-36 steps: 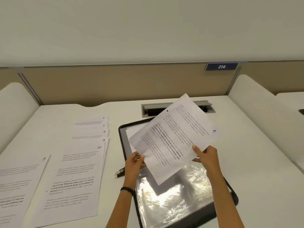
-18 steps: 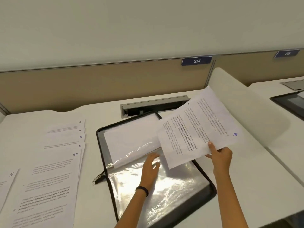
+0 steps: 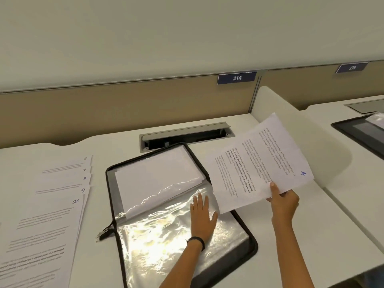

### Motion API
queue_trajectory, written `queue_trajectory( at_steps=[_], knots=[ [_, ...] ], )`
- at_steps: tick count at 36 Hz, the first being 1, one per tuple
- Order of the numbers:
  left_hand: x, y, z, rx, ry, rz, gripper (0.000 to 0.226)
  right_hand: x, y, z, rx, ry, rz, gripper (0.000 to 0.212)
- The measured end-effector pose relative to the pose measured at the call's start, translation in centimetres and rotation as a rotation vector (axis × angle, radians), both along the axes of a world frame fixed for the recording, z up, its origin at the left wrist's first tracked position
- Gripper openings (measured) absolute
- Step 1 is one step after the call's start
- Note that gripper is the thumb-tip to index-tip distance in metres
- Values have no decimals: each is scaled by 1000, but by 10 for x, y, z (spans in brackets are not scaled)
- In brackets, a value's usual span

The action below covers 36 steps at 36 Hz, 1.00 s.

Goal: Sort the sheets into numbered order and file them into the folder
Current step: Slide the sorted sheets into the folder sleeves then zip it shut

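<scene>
Left of right hand [image 3: 283,204] pinching white sheet numbered 4 [image 3: 259,161], I log black zip folder [image 3: 252,246]; left hand [image 3: 202,220], fingers straight, presses its clear plastic sleeve [image 3: 162,235].

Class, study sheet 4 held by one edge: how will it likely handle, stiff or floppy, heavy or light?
Probably light: the right hand holds sheet 4 by one edge alone. Likely floppy: its free end seems to sag toward the folder. It may slide easily against the glossy plastic sleeve.
</scene>
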<state>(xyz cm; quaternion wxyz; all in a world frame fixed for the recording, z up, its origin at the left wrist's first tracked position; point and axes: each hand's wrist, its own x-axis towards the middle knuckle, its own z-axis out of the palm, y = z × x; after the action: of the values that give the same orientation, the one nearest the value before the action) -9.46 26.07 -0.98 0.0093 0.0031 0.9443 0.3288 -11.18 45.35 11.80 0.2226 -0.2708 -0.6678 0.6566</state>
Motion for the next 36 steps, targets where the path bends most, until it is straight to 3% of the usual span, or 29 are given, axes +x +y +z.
queue_trajectory(
  at_steps=[8,11,16,32,34,36],
  knots=[
    [-1,15,0,-57,-3,94,97,-4,17,-1,10,3,-4,36],
    [-4,14,-7,-96,-60,105,85,-4,23,-1,-5,16,-8,37],
    [-8,12,-21,-177,5,128,74,-5,32,-4,-78,29,-28,36],
    [-2,18,-14,40,110,225,99,-6,28,-27,-220,27,-55,40],
    [-2,19,-10,114,105,241,91,-7,26,-28,-227,36,-60,41],
    [-3,20,-3,187,81,268,60,-9,25,-29,-240,46,-64,42]
  ],
)
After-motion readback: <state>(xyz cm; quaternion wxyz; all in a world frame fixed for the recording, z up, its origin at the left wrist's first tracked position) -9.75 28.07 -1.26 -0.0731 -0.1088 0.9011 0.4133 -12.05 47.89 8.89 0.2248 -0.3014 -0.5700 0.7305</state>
